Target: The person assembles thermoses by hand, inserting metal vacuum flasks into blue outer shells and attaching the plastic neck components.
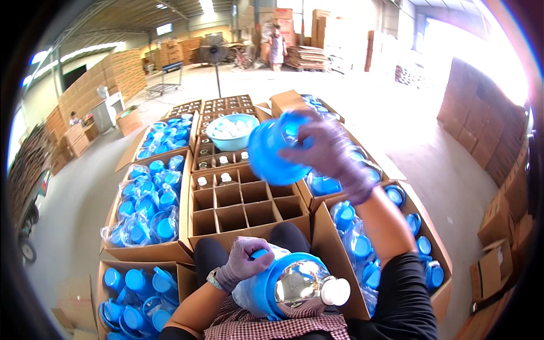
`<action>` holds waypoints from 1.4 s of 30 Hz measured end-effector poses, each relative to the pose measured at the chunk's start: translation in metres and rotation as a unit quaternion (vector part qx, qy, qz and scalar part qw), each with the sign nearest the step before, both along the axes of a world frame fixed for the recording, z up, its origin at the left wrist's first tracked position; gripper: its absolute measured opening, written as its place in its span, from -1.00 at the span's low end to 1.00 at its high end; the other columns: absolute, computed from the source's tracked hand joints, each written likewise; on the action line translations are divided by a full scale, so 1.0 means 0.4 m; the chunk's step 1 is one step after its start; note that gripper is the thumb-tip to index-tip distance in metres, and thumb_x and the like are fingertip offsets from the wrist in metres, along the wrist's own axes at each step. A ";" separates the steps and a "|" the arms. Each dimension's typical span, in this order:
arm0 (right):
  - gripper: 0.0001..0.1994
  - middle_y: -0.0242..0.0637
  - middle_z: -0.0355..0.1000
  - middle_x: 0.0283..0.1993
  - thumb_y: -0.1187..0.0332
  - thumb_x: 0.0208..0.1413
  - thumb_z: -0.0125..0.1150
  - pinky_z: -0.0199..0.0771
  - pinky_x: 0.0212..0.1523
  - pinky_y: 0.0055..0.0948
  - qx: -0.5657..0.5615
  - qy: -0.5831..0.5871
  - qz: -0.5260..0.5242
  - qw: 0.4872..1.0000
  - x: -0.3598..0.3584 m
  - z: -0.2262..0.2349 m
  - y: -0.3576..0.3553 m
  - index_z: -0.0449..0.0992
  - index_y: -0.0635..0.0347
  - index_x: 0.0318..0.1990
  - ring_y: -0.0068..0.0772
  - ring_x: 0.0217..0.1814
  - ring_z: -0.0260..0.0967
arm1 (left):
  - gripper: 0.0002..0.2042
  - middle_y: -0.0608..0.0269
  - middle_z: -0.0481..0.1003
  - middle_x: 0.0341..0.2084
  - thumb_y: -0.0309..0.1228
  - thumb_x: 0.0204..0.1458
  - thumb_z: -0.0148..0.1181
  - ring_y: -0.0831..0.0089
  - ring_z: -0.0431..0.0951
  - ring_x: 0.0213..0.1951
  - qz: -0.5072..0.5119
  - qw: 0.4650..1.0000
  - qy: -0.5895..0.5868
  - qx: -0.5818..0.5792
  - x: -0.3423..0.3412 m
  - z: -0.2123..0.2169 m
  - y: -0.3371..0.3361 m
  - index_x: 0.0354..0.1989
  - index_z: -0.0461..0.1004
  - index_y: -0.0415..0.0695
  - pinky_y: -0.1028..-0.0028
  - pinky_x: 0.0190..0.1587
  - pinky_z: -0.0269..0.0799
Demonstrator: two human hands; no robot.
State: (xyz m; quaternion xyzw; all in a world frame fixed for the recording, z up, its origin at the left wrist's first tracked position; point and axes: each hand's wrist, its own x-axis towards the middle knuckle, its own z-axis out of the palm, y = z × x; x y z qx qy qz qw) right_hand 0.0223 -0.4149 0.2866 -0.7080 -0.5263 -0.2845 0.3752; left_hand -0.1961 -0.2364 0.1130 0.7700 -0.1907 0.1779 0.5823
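Over my lap lies a blue plastic case with a handle [253, 297], partly in clear plastic wrap. A shiny glass bottle [300, 283] with a white cap [335, 291] sticks out of it, pointing right. My left hand [246, 263], in a purple-grey glove, is closed around the blue handle. My right hand [328, 144], in a matching glove, is raised over the cartons and grips a round, hollow blue plastic piece [272, 153], blurred by motion. Directly ahead stands a divided carton [249, 226], with white-capped bottles [226, 178] in some far compartments.
Open cartons of blue plastic cases surround me: left [148, 198], lower left [136, 289] and right [362, 243]. A light blue basin [232, 141] of white pieces sits on the cartons ahead. Farther off are a standing fan [215, 51], a person [276, 48] and stacked cardboard [470, 107].
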 end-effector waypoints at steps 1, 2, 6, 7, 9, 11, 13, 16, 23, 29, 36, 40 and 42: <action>-0.63 -0.07 0.49 0.22 0.07 -0.17 0.64 0.60 0.05 -0.20 -0.005 -0.011 0.032 0.999 -0.015 -0.042 0.086 0.67 0.17 -0.44 -0.05 0.02 0.57 | -0.78 0.21 0.58 -0.55 -0.32 0.10 0.34 0.56 0.53 -0.50 0.016 1.000 -0.004 -0.016 -0.013 -0.006 0.013 -0.40 0.63 -0.26 0.52 -0.38 0.48; -0.63 -0.06 0.49 0.21 0.04 -0.17 0.62 0.57 0.09 -0.16 -0.026 0.029 0.068 0.997 -0.043 -0.085 0.168 0.67 0.15 -0.43 -0.02 0.08 0.54 | -0.79 0.21 0.58 -0.55 -0.33 0.10 0.34 0.55 0.54 -0.50 0.029 0.999 -0.009 -0.035 -0.020 -0.025 0.031 -0.40 0.63 -0.26 0.52 -0.37 0.49; -0.63 0.03 0.46 0.23 0.06 -0.12 0.62 0.54 0.15 -0.13 -0.052 0.057 0.207 0.975 -0.176 -0.241 0.447 0.65 0.18 -0.45 0.05 0.16 0.50 | -0.78 0.17 0.63 -0.46 -0.33 0.12 0.26 0.48 0.62 -0.39 0.049 0.997 0.015 -0.050 -0.064 -0.029 0.052 -0.37 0.64 -0.26 0.48 -0.25 0.53; -0.63 0.04 0.46 0.23 0.06 -0.11 0.61 0.53 0.15 -0.10 -0.073 0.053 0.226 0.970 -0.226 -0.265 0.497 0.65 0.19 -0.44 0.07 0.15 0.50 | -0.77 0.16 0.65 -0.44 -0.32 0.13 0.23 0.47 0.63 -0.36 0.069 0.997 0.017 -0.042 -0.091 -0.028 0.048 -0.37 0.65 -0.26 0.47 -0.23 0.53; -0.63 0.05 0.45 0.21 0.04 -0.11 0.58 0.50 0.15 -0.08 -0.111 0.024 0.277 0.954 -0.294 -0.302 0.540 0.65 0.16 -0.43 0.09 0.15 0.48 | -0.77 0.09 0.66 -0.26 -0.41 0.15 0.20 0.40 0.65 -0.22 0.104 0.994 0.022 -0.027 -0.142 0.001 0.040 -0.10 0.62 -0.28 0.40 -0.13 0.52; -0.63 0.03 0.45 0.21 0.03 -0.13 0.58 0.49 0.15 -0.09 -0.147 -0.010 0.294 0.944 -0.330 -0.320 0.514 0.64 0.15 -0.45 0.10 0.15 0.47 | -0.60 -0.04 0.60 -0.05 -0.41 0.13 0.27 0.20 0.64 -0.06 0.192 0.975 -0.056 0.101 -0.178 0.073 0.017 0.13 0.51 -0.31 0.27 0.02 0.53; -0.63 0.01 0.44 0.22 0.04 -0.18 0.61 0.48 0.11 -0.06 -0.135 -0.009 0.316 0.939 -0.352 -0.318 0.504 0.62 0.13 -0.49 0.09 0.10 0.47 | -0.46 -0.15 0.52 0.08 -0.37 0.10 0.34 0.00 0.59 0.07 0.209 0.957 -0.137 0.149 -0.237 0.070 0.006 0.25 0.41 -0.33 0.12 0.14 0.51; -0.64 -0.05 0.37 0.31 0.04 -0.17 0.58 0.46 0.07 -0.04 -0.166 -0.034 0.322 0.931 -0.387 -0.255 0.482 0.63 0.12 -0.45 0.03 0.08 0.44 | -0.37 -0.10 0.47 0.12 -0.30 0.08 0.40 -0.02 0.52 0.15 0.336 0.892 -0.206 0.223 -0.349 0.055 0.046 0.32 0.37 -0.27 0.10 0.22 0.44; -0.70 -0.02 0.23 0.48 0.25 -0.16 0.60 0.53 0.16 -0.06 -0.213 -0.069 0.494 0.840 -0.400 -0.217 0.437 0.60 0.18 -0.36 0.06 0.35 0.37 | -0.12 -0.08 0.23 0.35 0.20 0.08 0.39 0.00 0.20 0.43 0.530 0.841 -0.009 0.104 -0.480 0.029 0.264 0.42 0.28 -0.17 0.11 0.46 0.13; -0.69 0.18 0.25 0.45 0.34 -0.17 0.60 0.43 0.36 0.03 -0.200 -0.039 0.565 0.799 -0.407 -0.222 0.438 0.58 0.31 -0.35 0.32 0.47 0.26 | -0.17 -0.03 0.31 0.32 0.27 0.25 0.10 0.20 0.32 0.38 0.343 0.879 0.033 -0.330 -0.435 -0.036 0.235 0.46 0.22 -0.15 0.14 0.45 0.20; -0.72 0.17 0.17 0.49 0.44 -0.17 0.52 0.38 0.41 0.09 -0.197 -0.018 0.574 0.795 -0.409 -0.217 0.423 0.61 0.27 -0.26 0.36 0.48 0.23 | -0.25 -0.03 0.38 0.36 0.04 0.29 0.19 0.06 0.44 0.35 0.036 0.822 0.116 -0.556 -0.496 -0.167 0.314 0.50 0.13 -0.16 0.00 0.39 0.36; -0.67 0.17 0.15 0.50 0.47 -0.14 0.51 0.37 0.38 0.06 -0.199 0.039 0.537 0.819 -0.419 -0.204 0.414 0.62 0.18 -0.14 0.36 0.43 0.26 | -0.29 -0.03 0.39 0.35 -0.18 0.25 0.29 0.06 0.43 0.36 0.000 0.808 0.038 -0.588 -0.494 -0.167 0.293 0.49 0.15 -0.19 -0.05 0.39 0.35; -0.70 0.18 0.13 0.51 0.40 -0.05 0.52 0.34 0.39 0.05 -0.194 0.101 0.536 0.815 -0.424 -0.191 0.404 0.64 0.15 -0.13 0.35 0.44 0.24 | -0.31 -0.01 0.41 0.33 -0.28 0.23 0.31 0.06 0.46 0.33 0.002 0.798 -0.007 -0.603 -0.484 -0.161 0.292 0.48 0.16 -0.19 -0.05 0.38 0.38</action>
